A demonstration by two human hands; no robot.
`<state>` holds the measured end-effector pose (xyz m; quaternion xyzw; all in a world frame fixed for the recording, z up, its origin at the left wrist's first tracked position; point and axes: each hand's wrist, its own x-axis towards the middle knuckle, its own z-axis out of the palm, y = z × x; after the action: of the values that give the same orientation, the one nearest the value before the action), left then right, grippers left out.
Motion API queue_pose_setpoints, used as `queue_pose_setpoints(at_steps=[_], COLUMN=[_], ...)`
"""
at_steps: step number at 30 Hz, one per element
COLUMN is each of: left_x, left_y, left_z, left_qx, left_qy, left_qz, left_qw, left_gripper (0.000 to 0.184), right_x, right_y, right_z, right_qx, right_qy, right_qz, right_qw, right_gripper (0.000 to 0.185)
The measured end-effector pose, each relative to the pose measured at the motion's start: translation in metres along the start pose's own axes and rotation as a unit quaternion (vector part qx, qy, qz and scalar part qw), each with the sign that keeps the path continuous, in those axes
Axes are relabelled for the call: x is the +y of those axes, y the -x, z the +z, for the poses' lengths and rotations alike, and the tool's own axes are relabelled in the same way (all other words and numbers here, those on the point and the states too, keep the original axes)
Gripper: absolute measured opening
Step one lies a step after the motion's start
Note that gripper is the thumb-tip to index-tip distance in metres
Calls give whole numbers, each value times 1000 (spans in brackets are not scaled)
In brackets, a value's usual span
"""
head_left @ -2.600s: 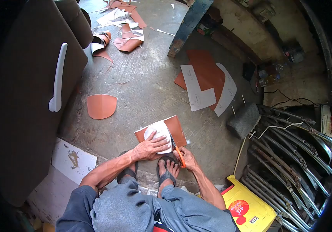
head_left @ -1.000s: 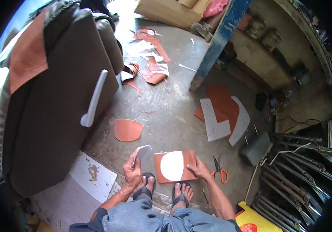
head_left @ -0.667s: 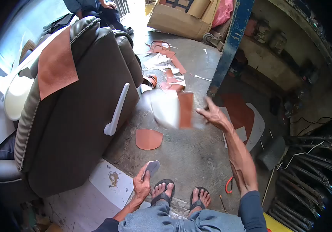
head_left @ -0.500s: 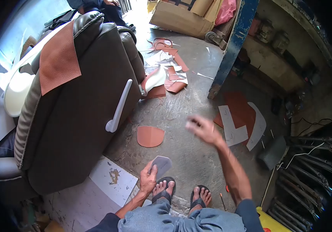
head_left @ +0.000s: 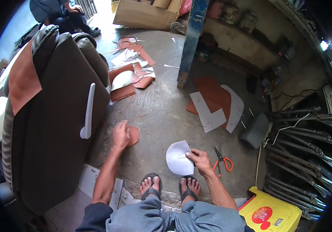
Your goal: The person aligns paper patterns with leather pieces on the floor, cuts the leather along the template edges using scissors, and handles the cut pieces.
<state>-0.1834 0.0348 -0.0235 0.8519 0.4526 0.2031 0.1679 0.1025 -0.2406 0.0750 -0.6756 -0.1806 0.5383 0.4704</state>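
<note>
A rounded white paper piece [head_left: 180, 157] with writing on it is pinched in my right hand [head_left: 199, 159], in front of my right foot. My left hand [head_left: 121, 134] reaches over the left part of a rounded brown leather piece [head_left: 134, 136] on the floor; its fingertips are blurred, and whether they grip it is unclear. Orange-handled scissors [head_left: 223, 159] lie on the floor to the right of my right hand. Brown leather [head_left: 209, 91] lies farther right beneath an L-shaped white paper [head_left: 207, 115] and a curved white paper [head_left: 235, 108].
A dark padded chair [head_left: 57, 116] with a white lever stands left. Leather and paper scraps [head_left: 144, 82] lie beyond. A blue post [head_left: 191, 42], metal frames [head_left: 305, 154] and a yellow box [head_left: 270, 210] are on the right. Another person [head_left: 71, 15] sits at top left.
The paper has passed from my left hand to my right. My left hand has moved forward to the rounded leather piece. Earlier, the leather with the white oval cut-out went from my right hand onto the scraps.
</note>
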Motion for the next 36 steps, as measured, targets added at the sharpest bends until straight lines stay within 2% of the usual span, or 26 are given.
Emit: queue_pose_setpoints(at_steps=[1,3,7,12,14,16,17,18,19,20,21,22,23,24,25,27,28,29,31,33,34,35,36], left_x=[-12,-22,-18,-22,-17,-3,11,49,84,112,163,176,220,225,236,231,225,213,195,180,171,158,141], left_y=[-7,-12,-27,-28,-29,-23,-22,-13,1,12,20,38,42,56,65,71,72,75,86,96,101,108,119], left_z=[-7,-20,-29,-25,-29,-27,-24,-30,-26,-17,-33,-5,-28,-4,4,11,15,20,32,45,50,61,78], left_qx=[-30,-141,-217,-198,-223,-200,-177,-114,-38,-45,-84,-41,-125,-174,-212,-140,-141,-142,-151,-198,-203,-206,-190], left_qy=[-113,-143,-143,-145,-26,-4,19,61,99,158,220,209,314,373,472,481,484,503,516,627,619,617,569], left_qz=[1,5,-30,-59,-214,-224,-232,-222,-187,-190,-217,-145,-201,-186,-214,-234,-228,-244,-259,-375,-389,-389,-400], left_qw=[993,980,965,968,951,954,956,966,977,968,947,966,920,892,829,833,833,817,803,654,652,652,693], left_gripper=[49,56,50,43,38,36,34,31,27,24,22,26,27,35,41,44,44,43,42,39,39,39,42], right_x=[2,4,7,0,-2,0,1,3,7,8,4,-3,-8,-9,-17,-16,-6,-7,-3,-7,5,9,7], right_y=[1,3,2,2,4,3,0,-4,-7,-10,-10,-9,-7,-4,4,9,4,4,-7,-25,-45,-66,-87], right_z=[-5,-13,-20,-18,-18,-20,-21,-21,-20,-19,-13,-1,14,29,38,44,48,47,35,17,3,-14,-31], right_qx=[22,35,55,62,73,89,109,112,144,174,174,166,157,121,126,17,-1,-35,-77,14,61,103,144], right_qy=[-27,-23,-45,-45,-36,-20,-5,-9,55,121,121,136,151,121,225,5,-109,-148,-47,84,69,149,228], right_qz=[-4,-13,-12,-15,-23,-35,-47,-46,-62,-79,-80,-97,-114,-99,-115,-28,-19,-28,-33,-16,-65,-85,-106], right_qw=[999,999,997,997,996,995,993,993,986,974,974,972,969,980,959,999,994,988,995,996,994,980,957], right_gripper=[34,35,36,35,33,32,31,31,35,38,38,37,36,36,45,52,59,53,43,31,28,31,35])
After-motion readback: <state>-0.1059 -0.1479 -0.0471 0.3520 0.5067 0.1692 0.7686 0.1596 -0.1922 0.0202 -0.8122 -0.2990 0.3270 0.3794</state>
